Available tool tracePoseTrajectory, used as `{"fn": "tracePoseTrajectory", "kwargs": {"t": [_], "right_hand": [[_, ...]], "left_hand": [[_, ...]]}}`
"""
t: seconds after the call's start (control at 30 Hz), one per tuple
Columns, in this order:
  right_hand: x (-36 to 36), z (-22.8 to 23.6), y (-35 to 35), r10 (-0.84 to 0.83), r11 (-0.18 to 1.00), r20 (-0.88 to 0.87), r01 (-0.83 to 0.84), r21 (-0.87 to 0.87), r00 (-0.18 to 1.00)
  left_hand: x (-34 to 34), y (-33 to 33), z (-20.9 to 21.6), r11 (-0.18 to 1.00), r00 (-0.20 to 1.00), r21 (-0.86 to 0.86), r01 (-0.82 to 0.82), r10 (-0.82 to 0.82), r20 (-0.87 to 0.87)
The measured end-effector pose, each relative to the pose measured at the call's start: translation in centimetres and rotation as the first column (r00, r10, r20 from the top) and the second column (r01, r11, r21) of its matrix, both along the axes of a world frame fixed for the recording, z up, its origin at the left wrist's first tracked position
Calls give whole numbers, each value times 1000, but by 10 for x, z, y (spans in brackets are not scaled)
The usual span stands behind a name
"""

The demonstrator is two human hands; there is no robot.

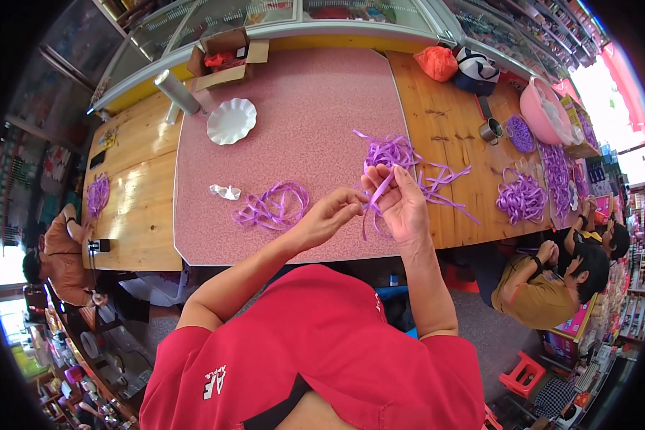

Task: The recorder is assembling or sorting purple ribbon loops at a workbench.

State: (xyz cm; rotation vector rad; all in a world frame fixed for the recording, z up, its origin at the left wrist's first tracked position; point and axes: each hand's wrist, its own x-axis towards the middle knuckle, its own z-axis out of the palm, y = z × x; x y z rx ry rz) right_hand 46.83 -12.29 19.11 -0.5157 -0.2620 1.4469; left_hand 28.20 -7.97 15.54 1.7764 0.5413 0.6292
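My right hand (404, 208) is turned palm up with its fingers curled, and a strip of purple ribbon (382, 188) runs across them. Close beside it, my left hand (331, 218) pinches at the same ribbon with thumb and fingertips; a loose end hangs below. Just beyond the hands lies a tangled heap of purple ribbon (392, 152), with strands trailing right onto the bare wood. Left of my left hand, a looser coil of purple ribbon (274, 206) rests on the pink tabletop (301, 100), near a small crumpled white piece (225, 192).
A scalloped white plate (231, 121), a cylinder (177, 92) and an open cardboard box (228, 63) stand at the back left. On the right are a metal mug (490, 130), a pink basin (545, 111) and more purple ribbon (521, 196). People sit at both sides.
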Motion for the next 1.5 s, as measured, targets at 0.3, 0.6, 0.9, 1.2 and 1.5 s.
{"fn": "tracePoseTrajectory", "kwargs": {"t": [0.3, 0.6, 0.9, 1.2, 1.5], "right_hand": [[0, -17, 8, -116, 992, -97, 110, -67, 989], [18, -49, -8, 139, 893, 787, 267, -362, 601], [-55, -9, 1, -11, 982, 908, -168, 89, 419], [-63, 10, 2, -64, 986, 956, -131, 105, 287], [-60, 14, 3, 0, 997, 945, -73, 26, 326]], "left_hand": [[-15, -13, 17, 767, 990, -627, 137, -79, 120], [-67, 16, 3, 786, 987, -603, -133, 162, -6], [-62, 30, 46, 878, 996, -479, 6, -48, -74], [-70, 37, 51, 927, 993, -373, -32, -13, -118], [-57, 25, 60, 899, 970, 381, -215, 241, -20]]}}
